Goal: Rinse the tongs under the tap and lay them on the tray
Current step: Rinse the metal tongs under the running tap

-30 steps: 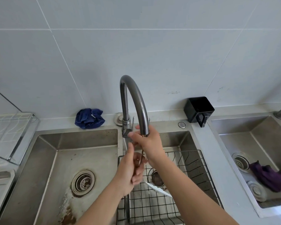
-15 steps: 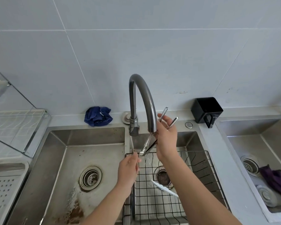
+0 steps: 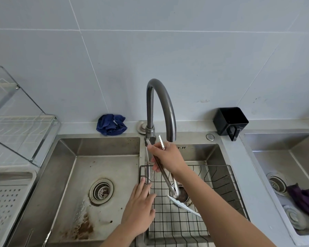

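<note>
My right hand [image 3: 170,157] grips the metal tongs [image 3: 165,177] around their middle, just below the spout of the dark curved tap [image 3: 161,97]. The serrated tips point up beside the tap's base. The joined end hangs down over the drain of the right basin. My left hand [image 3: 141,205] lies lower, fingers straight and holding nothing, over the divider between the two basins, apart from the tongs. A white perforated tray [image 3: 5,202] sits at the far left of the counter.
A black wire basket [image 3: 212,175] fills the right basin, with a white blade-like item [image 3: 184,205] in it. A blue cloth [image 3: 111,124] and a black holder [image 3: 230,122] stand by the wall. A glass-sided dish rack [image 3: 21,129] is above the tray. A purple cloth [image 3: 305,198] lies in another sink at the right.
My right hand has swung the tongs so the joined end now hangs down over the drain. My left hand has let go of them and dropped back toward me.
</note>
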